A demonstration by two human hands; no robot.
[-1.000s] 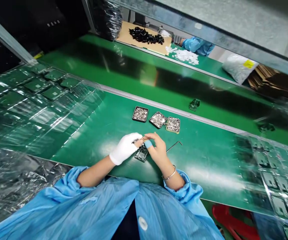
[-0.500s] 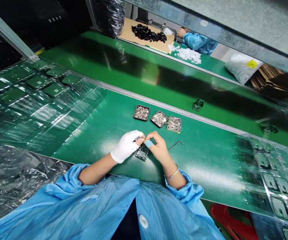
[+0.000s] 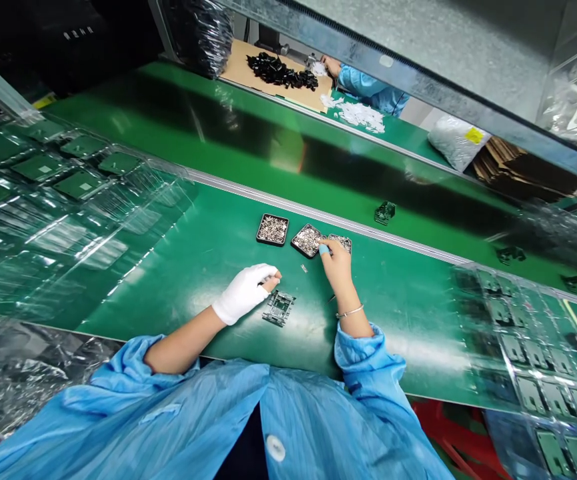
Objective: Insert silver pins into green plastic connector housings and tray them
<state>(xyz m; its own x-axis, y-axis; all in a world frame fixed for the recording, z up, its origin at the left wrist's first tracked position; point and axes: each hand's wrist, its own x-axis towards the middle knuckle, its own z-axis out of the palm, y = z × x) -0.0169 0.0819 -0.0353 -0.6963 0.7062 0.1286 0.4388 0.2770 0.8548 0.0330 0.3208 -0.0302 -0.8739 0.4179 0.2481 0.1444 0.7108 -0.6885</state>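
My left hand [image 3: 247,292], in a white glove with bare fingertips, hovers just left of a small circuit board [image 3: 279,308] on the green table. Its thumb and fingers are curled towards each other; nothing shows between them. My right hand [image 3: 335,263], with a blue finger cover, reaches over the middle tray of small metal parts [image 3: 307,240] and partly hides the right tray [image 3: 344,243]. Its fingers are pinched at the middle tray's edge; what they hold is too small to name. A tiny metal piece [image 3: 303,268] lies in front of the trays.
Another tray of metal parts [image 3: 272,229] stands at the left. Clear plastic trays with boards [image 3: 81,185] lie at both sides. Behind the metal rail [image 3: 318,214] sits one assembly [image 3: 385,213]. Another person's blue sleeve [image 3: 368,87] shows at the back.
My right hand has left the board and moved up to the metal-part trays. My left hand has come off the board, which now lies free on the table. The view has shifted slightly.
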